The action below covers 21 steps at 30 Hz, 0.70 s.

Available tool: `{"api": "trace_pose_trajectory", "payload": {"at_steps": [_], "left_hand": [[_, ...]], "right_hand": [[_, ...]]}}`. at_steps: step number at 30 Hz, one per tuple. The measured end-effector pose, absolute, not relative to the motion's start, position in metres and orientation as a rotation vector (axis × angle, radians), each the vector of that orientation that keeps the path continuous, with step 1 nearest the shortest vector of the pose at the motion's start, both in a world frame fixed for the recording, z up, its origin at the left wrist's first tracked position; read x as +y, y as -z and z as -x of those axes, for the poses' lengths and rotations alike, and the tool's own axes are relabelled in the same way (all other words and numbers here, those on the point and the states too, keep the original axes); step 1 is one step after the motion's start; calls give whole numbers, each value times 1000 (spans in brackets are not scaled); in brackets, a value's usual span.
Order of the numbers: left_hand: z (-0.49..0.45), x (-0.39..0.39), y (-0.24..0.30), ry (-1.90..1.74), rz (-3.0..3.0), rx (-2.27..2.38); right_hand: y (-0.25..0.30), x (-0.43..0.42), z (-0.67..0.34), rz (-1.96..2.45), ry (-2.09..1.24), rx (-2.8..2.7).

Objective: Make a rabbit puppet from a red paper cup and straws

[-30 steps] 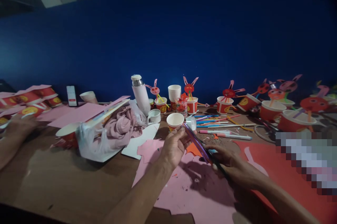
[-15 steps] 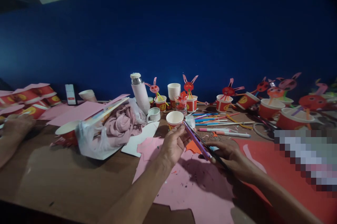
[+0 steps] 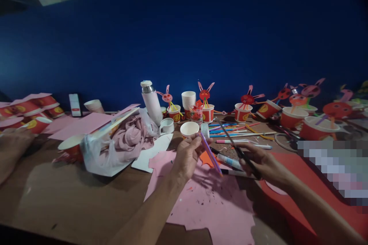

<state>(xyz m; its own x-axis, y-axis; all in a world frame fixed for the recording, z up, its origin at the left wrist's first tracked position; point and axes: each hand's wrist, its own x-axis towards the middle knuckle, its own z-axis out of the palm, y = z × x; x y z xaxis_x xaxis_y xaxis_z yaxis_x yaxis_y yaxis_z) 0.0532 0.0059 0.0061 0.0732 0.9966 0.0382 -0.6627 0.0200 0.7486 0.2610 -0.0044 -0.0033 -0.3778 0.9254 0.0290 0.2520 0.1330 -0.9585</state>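
My left hand (image 3: pixel 188 155) pinches the upper end of a thin purple stick (image 3: pixel 211 155) between thumb and fingers. The stick slants down to the right and has an orange spot at its lower end. In my right hand (image 3: pixel 258 162) is a pair of scissors (image 3: pixel 234 146) with dark handles, its blades pointing up and away, apart from the stick. Beneath my hands lies cut pink paper (image 3: pixel 207 206) with dark scraps on it. A small orange paper piece (image 3: pixel 206 158), a glue tube (image 3: pixel 230 161) and a black-and-white marker (image 3: pixel 237 173) lie between my hands.
A red-and-white paper cup (image 3: pixel 189 128) stands ahead, near a cup stack (image 3: pixel 188 99) and a flask (image 3: pixel 151 103). Several cups hold rabbit-faced figures (image 3: pixel 204 94). Coloured sticks (image 3: pixel 227 130) lie behind. Red paper (image 3: pixel 310 195) spreads right. Another person's hand (image 3: pixel 17 143) is far left.
My right hand has drawn the scissors rightward, away from the purple stick. The glue tube and marker now show more fully. My left hand keeps its pinch on the stick.
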Motion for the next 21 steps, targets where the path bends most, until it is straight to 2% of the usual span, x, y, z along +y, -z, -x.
{"api": "trace_pose_trajectory", "payload": {"at_steps": [3, 8, 11, 15, 21], "left_hand": [[-55, 2, -8, -1382, -800, 571], [-55, -4, -9, -1310, -850, 527], [-55, -6, -8, -1275, -863, 498], [-55, -7, -6, -1228, -893, 456], [-57, -8, -6, -1195, -865, 487]], "right_hand": [[12, 7, -273, 1286, -1020, -1799], [22, 18, -287, 1704, -224, -2020], [20, 18, -292, 1772, 9, -2072], [14, 20, -299, 1792, 97, -2086], [16, 25, -309, 1700, -67, -2157]]}}
